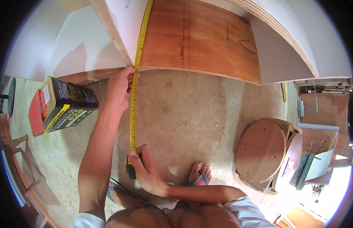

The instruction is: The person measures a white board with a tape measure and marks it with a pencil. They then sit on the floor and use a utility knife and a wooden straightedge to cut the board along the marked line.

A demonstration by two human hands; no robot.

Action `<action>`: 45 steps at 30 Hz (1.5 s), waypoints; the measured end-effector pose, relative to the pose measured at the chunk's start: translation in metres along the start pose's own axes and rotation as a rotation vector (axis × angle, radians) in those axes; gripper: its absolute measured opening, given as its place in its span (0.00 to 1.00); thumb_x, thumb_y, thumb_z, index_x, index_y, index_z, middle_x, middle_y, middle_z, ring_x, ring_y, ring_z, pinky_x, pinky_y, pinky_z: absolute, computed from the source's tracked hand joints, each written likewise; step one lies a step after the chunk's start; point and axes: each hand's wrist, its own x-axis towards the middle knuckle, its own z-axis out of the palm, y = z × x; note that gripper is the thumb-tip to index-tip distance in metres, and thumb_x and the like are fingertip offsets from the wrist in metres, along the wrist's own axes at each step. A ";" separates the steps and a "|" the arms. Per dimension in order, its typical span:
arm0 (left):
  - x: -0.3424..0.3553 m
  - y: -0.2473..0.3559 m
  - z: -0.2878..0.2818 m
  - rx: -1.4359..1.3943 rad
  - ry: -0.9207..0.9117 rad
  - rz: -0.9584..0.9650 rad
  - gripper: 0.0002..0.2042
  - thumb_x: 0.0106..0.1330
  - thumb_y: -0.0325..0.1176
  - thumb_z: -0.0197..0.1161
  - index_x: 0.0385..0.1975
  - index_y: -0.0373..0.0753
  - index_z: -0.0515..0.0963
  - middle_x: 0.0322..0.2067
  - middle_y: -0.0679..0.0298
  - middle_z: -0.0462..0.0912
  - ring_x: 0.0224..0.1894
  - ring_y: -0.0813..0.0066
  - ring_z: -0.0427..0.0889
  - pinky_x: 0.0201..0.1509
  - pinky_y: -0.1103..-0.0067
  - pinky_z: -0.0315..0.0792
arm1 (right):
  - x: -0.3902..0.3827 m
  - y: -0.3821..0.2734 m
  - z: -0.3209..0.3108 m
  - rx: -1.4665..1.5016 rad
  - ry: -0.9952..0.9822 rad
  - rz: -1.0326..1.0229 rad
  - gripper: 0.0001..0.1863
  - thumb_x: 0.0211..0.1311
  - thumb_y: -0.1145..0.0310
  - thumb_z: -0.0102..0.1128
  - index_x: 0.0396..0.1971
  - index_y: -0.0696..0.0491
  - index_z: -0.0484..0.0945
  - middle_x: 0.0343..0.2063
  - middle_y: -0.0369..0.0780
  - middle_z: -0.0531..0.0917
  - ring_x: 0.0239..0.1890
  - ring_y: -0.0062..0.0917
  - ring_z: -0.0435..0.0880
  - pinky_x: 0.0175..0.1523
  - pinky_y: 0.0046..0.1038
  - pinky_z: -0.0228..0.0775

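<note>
A yellow tape measure blade point(133, 110) runs from the far edge of the view, along a white upright panel point(121, 22), down toward me. My left hand point(120, 86) pinches the blade at the near end of that panel, where it meets the front edge of a reddish-brown plywood board point(207, 38). Lower down, my right hand point(149, 173) grips the black and yellow tape measure case point(130, 171), its thumb and index finger beside the blade's mouth. The blade is stretched straight between both hands.
A black and yellow metal can point(72, 106) with a red flap point(36, 114) stands left of my left forearm. On the right is a round wooden stool point(260, 155); boards point(325, 102) are stacked behind it. My sandalled foot point(199, 174) rests on the concrete floor point(191, 114).
</note>
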 end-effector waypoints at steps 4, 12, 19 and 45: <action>0.001 -0.001 0.000 -0.003 0.006 0.003 0.08 0.72 0.37 0.67 0.44 0.42 0.82 0.36 0.68 0.84 0.37 0.77 0.78 0.44 0.80 0.71 | 0.000 0.001 0.000 -0.013 -0.001 0.002 0.21 0.82 0.50 0.52 0.40 0.55 0.65 0.29 0.45 0.74 0.34 0.31 0.74 0.42 0.37 0.69; 0.001 0.000 -0.003 -0.016 -0.011 0.007 0.09 0.72 0.38 0.67 0.45 0.42 0.82 0.37 0.68 0.83 0.38 0.77 0.78 0.46 0.80 0.72 | -0.002 0.001 0.001 0.066 -0.015 -0.020 0.21 0.82 0.51 0.52 0.40 0.55 0.65 0.30 0.44 0.73 0.35 0.29 0.73 0.43 0.35 0.68; 0.001 -0.002 -0.006 -0.013 -0.005 0.019 0.09 0.72 0.38 0.67 0.45 0.41 0.82 0.38 0.67 0.83 0.39 0.77 0.78 0.46 0.80 0.71 | -0.002 0.001 0.003 0.075 -0.018 0.015 0.20 0.82 0.51 0.52 0.40 0.55 0.65 0.30 0.44 0.74 0.34 0.29 0.73 0.43 0.36 0.68; -0.002 0.007 0.002 -0.022 0.003 -0.035 0.08 0.72 0.39 0.67 0.40 0.43 0.84 0.34 0.72 0.84 0.33 0.84 0.73 0.38 0.82 0.67 | -0.003 0.001 0.004 0.127 -0.004 -0.016 0.20 0.83 0.51 0.52 0.41 0.55 0.67 0.29 0.42 0.75 0.35 0.26 0.73 0.42 0.33 0.69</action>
